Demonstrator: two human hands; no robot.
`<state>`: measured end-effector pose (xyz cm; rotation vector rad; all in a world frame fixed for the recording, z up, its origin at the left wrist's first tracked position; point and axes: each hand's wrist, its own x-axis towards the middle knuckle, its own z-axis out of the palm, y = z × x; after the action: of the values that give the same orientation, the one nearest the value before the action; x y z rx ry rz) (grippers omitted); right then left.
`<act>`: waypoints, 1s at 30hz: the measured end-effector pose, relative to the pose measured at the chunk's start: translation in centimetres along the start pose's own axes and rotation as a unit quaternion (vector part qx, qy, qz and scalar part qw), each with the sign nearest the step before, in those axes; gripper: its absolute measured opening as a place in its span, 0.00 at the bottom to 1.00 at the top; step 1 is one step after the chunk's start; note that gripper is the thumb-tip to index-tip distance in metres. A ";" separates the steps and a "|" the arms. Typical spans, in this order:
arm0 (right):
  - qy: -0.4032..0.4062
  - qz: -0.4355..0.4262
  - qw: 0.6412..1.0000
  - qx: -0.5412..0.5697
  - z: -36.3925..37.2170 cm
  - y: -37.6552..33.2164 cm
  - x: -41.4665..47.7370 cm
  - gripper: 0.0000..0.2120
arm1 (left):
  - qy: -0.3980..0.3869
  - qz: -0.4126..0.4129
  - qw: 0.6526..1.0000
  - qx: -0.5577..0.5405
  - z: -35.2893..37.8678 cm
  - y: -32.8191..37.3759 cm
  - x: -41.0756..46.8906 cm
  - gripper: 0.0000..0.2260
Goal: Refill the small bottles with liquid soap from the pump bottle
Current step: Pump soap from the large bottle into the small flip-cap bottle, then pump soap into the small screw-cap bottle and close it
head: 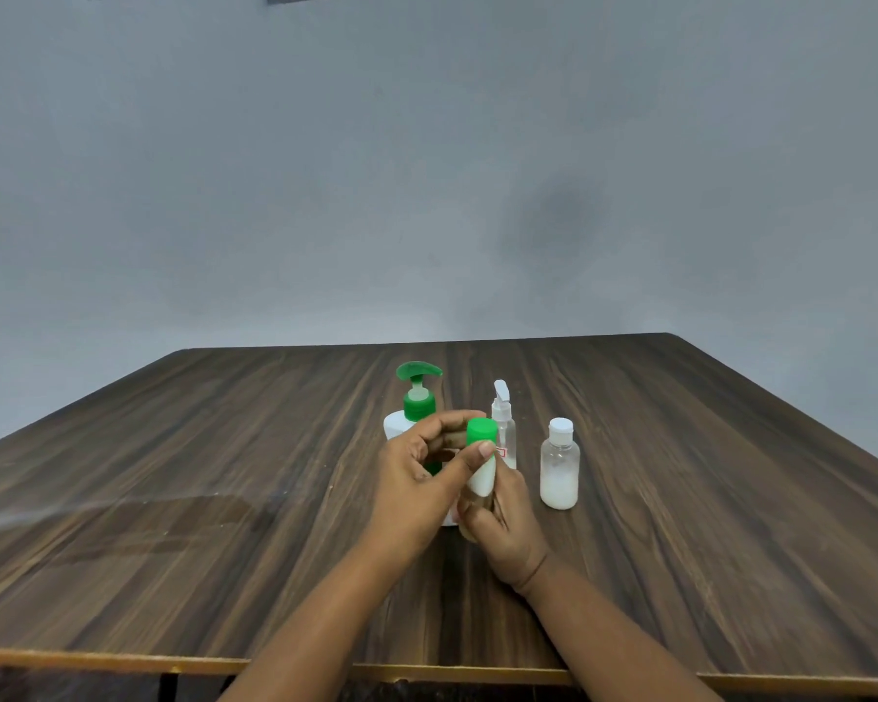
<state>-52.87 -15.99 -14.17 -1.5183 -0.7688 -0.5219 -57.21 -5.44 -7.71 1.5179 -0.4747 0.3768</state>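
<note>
The right grip (503, 524) is wrapped around the lower body of a small white bottle (480, 476), holding it upright near the middle of the dark wood-grain desk (173, 524); the left grip (419, 478) curls over from the side, its thumb and fingers pinching the bottle's green cap (480, 431); whether the bottle's base touches the desk cannot be told, since the hands hide it; just behind the hands, toward the far edge, stands the white pump bottle (401, 423) with its green pump head (418, 377); beside it to the right is a clear spray bottle (504, 428); further right, apart from the hands, stands a clear white-capped bottle (559, 466) partly filled with white liquid.
</note>
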 end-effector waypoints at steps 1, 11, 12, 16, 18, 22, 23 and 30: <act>0.009 -0.002 1.000 -0.006 -0.1 0.1 0.0 0.17 | 0.014 0.001 1.000 -0.008 0.3 0.0 -0.2 0.10; -0.016 -0.031 0.998 0.052 0.0 -0.8 -0.6 0.12 | -0.024 0.008 0.999 0.033 0.1 -1.1 -0.2 0.16; -0.031 -0.035 0.997 0.053 0.0 -1.0 -0.8 0.11 | -0.036 0.002 0.999 0.024 -0.2 -1.0 -0.2 0.15; -0.096 -0.003 0.995 0.037 -0.2 -1.0 -0.9 0.05 | -0.091 0.002 0.996 0.007 -2.2 -1.0 -0.4 0.13; -0.140 0.010 0.990 0.013 -0.1 -0.7 -0.7 0.05 | -0.115 0.015 0.993 0.035 -3.0 -1.1 -0.7 0.13; -0.120 -0.039 0.989 -0.074 -0.1 -0.2 -0.7 0.13 | -0.058 0.097 0.989 0.098 -2.6 -1.8 -1.6 0.15; -0.068 -0.064 0.989 -0.114 -0.3 -0.3 -0.6 0.16 | -0.015 0.110 0.990 0.089 -2.6 -2.0 -1.8 0.14; 0.381 -0.097 0.870 -0.300 -1.4 -0.5 1.0 0.13 | 0.317 0.139 0.935 0.078 -6.5 -4.9 -0.5 0.13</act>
<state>-52.41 -17.25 -12.94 -1.5937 -0.1186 -1.5096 -54.69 0.90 -12.13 1.3818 -0.1415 1.1064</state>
